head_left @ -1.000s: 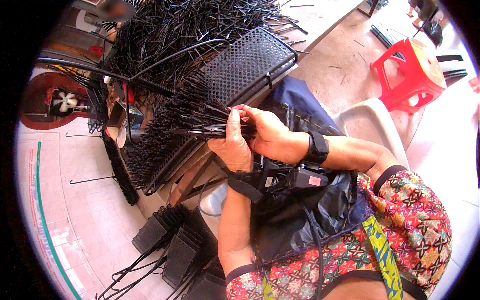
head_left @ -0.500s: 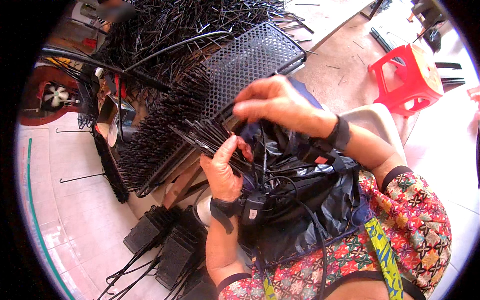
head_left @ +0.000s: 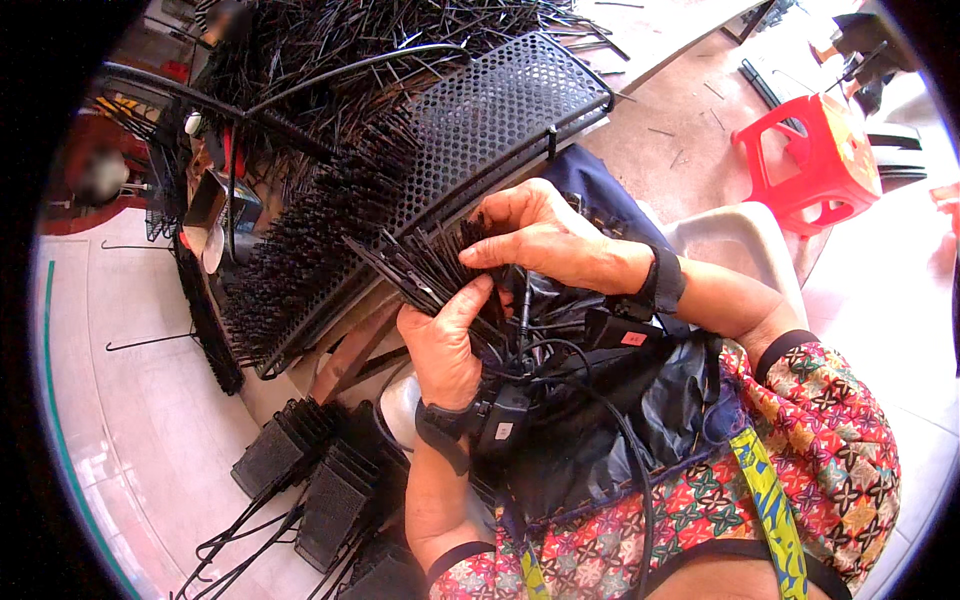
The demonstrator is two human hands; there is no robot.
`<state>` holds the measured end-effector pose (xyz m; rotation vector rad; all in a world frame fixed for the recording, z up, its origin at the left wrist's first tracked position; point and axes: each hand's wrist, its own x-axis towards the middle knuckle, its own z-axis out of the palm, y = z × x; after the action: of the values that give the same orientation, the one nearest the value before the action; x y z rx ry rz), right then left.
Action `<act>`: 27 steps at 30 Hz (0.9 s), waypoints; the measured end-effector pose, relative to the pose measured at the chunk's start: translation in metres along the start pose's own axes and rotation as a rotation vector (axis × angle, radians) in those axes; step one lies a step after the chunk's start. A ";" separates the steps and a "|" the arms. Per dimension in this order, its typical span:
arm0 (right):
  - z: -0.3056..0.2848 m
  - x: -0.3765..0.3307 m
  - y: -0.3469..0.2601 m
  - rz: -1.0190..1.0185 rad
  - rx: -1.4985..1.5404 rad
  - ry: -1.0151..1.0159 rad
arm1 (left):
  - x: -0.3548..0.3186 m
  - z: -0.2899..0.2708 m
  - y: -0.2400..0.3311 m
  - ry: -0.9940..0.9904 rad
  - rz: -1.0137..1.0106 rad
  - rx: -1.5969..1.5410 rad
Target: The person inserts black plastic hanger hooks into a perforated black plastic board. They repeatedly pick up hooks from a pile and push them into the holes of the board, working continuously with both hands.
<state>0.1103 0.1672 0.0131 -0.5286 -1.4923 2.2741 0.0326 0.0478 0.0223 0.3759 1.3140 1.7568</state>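
My left hand [head_left: 447, 345] grips a bundle of thin black rods [head_left: 420, 270], their ends fanning up and left. My right hand [head_left: 535, 235] rests on top of the same bundle, fingers pinching some of the rods. Just beyond the hands leans a black perforated metal panel [head_left: 500, 110], with many black rods stuck through its holes [head_left: 310, 240]. A black plastic bag [head_left: 600, 420] lies over my lap under the hands. Both wrists wear black straps with small devices and cables.
A heap of loose black rods [head_left: 330, 40] lies behind the panel. Stacks of black mesh holders with wire handles [head_left: 310, 480] sit on the tiled floor at lower left. A red plastic stool [head_left: 815, 160] stands at upper right. A beige chair back [head_left: 735, 245] is beside my right arm.
The right hand lifted off the bundle and came back down onto its top. The left hand dropped lower and tilted the bundle so that the rods point up and left.
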 end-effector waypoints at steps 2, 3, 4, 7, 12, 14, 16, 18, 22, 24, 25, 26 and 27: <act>-0.002 0.000 -0.001 0.011 -0.011 -0.007 | 0.000 0.000 -0.001 -0.008 0.006 -0.005; -0.003 -0.001 -0.001 0.027 -0.012 -0.012 | 0.000 -0.002 -0.002 -0.010 0.008 -0.001; -0.004 -0.001 -0.002 0.044 -0.013 -0.018 | 0.000 -0.003 -0.003 -0.013 0.010 0.003; -0.007 -0.002 -0.005 0.067 -0.106 -0.058 | -0.002 -0.005 -0.002 -0.007 0.021 0.040; -0.012 -0.001 -0.003 0.111 -0.046 -0.088 | -0.004 -0.003 -0.001 -0.003 0.041 0.033; -0.015 0.000 -0.001 0.120 -0.071 -0.098 | -0.004 -0.004 -0.002 -0.001 0.036 0.056; -0.017 0.002 0.002 0.112 -0.094 -0.116 | -0.003 -0.005 -0.005 0.009 0.014 0.072; -0.018 0.005 -0.001 0.145 -0.107 -0.128 | -0.001 -0.009 -0.011 0.035 0.026 0.080; -0.022 0.003 -0.004 0.201 -0.150 -0.137 | -0.004 -0.015 -0.017 0.100 -0.035 0.087; -0.019 -0.005 -0.009 0.210 -0.121 -0.107 | -0.009 -0.015 -0.020 0.128 -0.031 0.075; -0.017 -0.007 -0.013 0.212 -0.108 -0.096 | -0.010 -0.014 -0.022 0.149 -0.001 0.057; -0.018 -0.008 -0.016 0.212 -0.099 -0.087 | -0.011 -0.014 -0.023 0.169 0.029 0.038; -0.019 -0.008 -0.020 0.213 -0.092 -0.074 | -0.013 -0.012 -0.021 0.177 0.008 0.010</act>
<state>0.1286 0.1853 0.0253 -0.6657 -1.6536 2.4171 0.0411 0.0314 0.0021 0.2352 1.4477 1.8242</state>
